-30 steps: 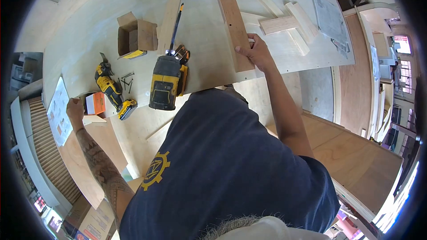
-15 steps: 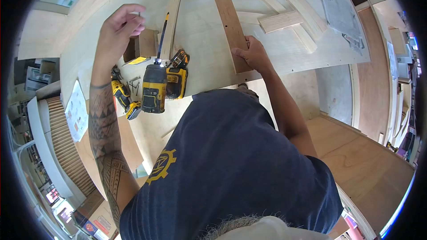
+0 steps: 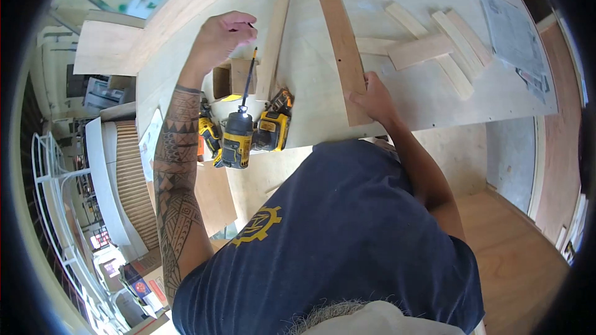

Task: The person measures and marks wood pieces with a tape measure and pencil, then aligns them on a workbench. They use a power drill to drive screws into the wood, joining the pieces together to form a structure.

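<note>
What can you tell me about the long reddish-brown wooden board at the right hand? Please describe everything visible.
The long reddish-brown wooden board is narrow and straight-edged, with a small dark spot, perhaps a hole, on its upper face. It rests on the pale tabletop, its far end angled slightly left and its near end close to the table's front edge. The right hand grips it near that end, thumb on top.

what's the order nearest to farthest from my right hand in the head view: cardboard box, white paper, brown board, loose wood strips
1. Brown board: held in the right hand.
2. Loose wood strips: up and to the right.
3. Cardboard box: to the left.
4. White paper: far left, partly hidden.
</note>
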`<state>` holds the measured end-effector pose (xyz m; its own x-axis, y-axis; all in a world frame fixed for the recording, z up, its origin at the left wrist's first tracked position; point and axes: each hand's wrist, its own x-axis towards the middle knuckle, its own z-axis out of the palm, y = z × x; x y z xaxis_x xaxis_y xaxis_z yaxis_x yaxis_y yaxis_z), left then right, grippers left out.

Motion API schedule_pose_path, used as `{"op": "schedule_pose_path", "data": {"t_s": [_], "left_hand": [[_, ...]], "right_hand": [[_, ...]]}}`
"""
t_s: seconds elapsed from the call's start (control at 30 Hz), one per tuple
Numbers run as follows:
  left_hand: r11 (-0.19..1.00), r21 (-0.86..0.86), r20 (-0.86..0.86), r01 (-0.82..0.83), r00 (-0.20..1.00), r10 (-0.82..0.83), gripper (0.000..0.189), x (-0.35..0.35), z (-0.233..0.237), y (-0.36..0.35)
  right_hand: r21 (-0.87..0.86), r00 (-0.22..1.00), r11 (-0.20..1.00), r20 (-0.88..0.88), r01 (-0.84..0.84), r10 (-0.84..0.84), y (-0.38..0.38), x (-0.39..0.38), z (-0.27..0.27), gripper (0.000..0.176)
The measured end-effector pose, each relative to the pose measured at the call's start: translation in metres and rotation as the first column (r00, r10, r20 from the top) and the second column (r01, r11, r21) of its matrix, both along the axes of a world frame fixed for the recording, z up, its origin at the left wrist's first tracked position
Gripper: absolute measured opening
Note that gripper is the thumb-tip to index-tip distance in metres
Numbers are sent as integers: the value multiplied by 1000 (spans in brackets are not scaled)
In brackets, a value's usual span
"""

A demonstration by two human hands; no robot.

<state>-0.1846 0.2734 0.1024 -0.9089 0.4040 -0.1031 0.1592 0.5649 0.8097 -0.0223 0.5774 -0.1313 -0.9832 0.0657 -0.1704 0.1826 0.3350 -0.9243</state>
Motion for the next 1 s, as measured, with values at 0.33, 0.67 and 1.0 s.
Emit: {"op": "schedule_pose_path", "data": {"t_s": [0.33,0.67,1.0], "left_hand": [[908,-407,-11,-103,994,107,23,9,-16,10],[820,-548,-36,-165,984,174,27,15,-12,14],[832,-523,3,-184,976,218,33,20,-8,23]], "right_hand": [[-14,992,993,47,-115,115,8,-5,4,66],[11,983,984,53,-179,178,10,-12,-9,64],[-40,973,974,63,-221,223,12,-15,-3,62]]}}
